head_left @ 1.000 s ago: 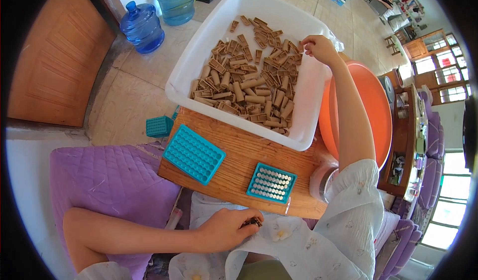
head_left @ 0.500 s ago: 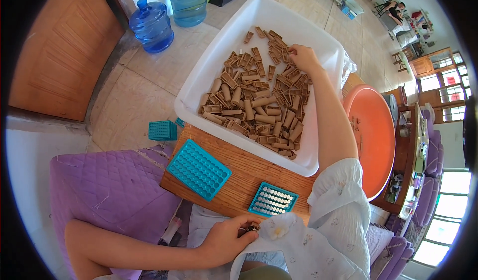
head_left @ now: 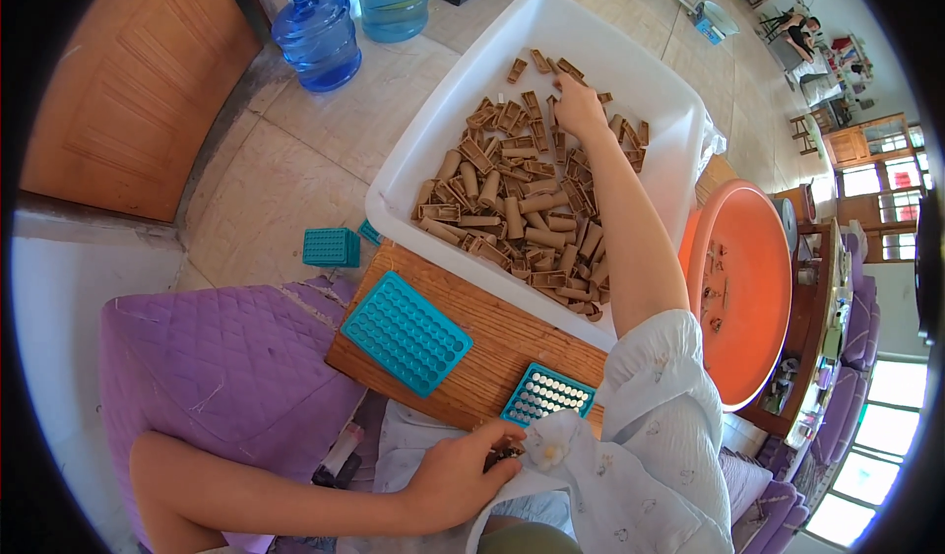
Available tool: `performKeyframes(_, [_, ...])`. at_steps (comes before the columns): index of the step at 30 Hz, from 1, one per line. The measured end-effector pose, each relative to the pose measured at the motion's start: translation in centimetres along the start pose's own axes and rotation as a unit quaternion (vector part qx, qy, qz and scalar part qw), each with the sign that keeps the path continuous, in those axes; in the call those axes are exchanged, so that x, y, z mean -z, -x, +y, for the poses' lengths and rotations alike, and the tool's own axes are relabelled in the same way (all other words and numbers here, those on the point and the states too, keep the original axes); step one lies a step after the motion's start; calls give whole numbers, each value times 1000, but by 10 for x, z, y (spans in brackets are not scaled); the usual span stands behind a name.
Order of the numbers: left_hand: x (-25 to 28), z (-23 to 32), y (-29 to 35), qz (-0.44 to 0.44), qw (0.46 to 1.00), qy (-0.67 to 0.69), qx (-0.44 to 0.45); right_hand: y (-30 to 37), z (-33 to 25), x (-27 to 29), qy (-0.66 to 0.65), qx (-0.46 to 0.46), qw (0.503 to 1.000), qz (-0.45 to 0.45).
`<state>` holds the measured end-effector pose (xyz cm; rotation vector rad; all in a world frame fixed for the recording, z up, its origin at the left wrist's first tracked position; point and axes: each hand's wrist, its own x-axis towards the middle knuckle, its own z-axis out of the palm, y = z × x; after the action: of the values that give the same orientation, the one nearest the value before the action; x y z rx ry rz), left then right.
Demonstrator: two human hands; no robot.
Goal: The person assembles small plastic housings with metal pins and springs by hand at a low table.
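My right hand [head_left: 578, 109] reaches far into a white tub [head_left: 404, 172], its index finger stretched out against the brown pieces at the far side. The palm hides its other fingers. Many hollow brown half-round pieces [head_left: 514, 217] lie heaped in the tub, some with the ribbed inside facing up. Close to my body, my left hand [head_left: 458, 480] is curled closed around small dark, shiny parts [head_left: 505, 454], mostly covered by its fingers. Just beyond it sits a small teal tray [head_left: 518, 417] filled with rows of round silvery pieces. A larger teal tray [head_left: 406, 332] with round hollows lies to its left.
A wooden bench [head_left: 492, 357] bears both trays and the tub's near edge. Right of the tub stands an orange basin [head_left: 753, 303] with small metal parts. Stacked teal trays [head_left: 331, 247] and blue water bottles [head_left: 320, 47] stand at left. Another person [head_left: 799, 37] sits far off.
My right hand has shifted slightly left and farther over the brown pieces, uncovering some at its right. My left hand stays near my lap, still closed. The whole view has shifted a little.
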<state>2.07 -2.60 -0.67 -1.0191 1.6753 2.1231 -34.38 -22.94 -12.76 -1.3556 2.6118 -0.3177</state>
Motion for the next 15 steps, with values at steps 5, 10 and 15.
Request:
performKeyframes(5, [-1, -2, 0, 6, 998, 48, -34, 15, -7, 32, -123, 153, 980, 13])
performKeyframes(10, [-3, -14, 1, -24, 998, 41, -48, 64, 3, 63, -234, 155, 960, 16])
performKeyframes(15, [-4, -28, -4, -19, 994, 17, -105, 146, 2, 81, -335, 113, 934, -46])
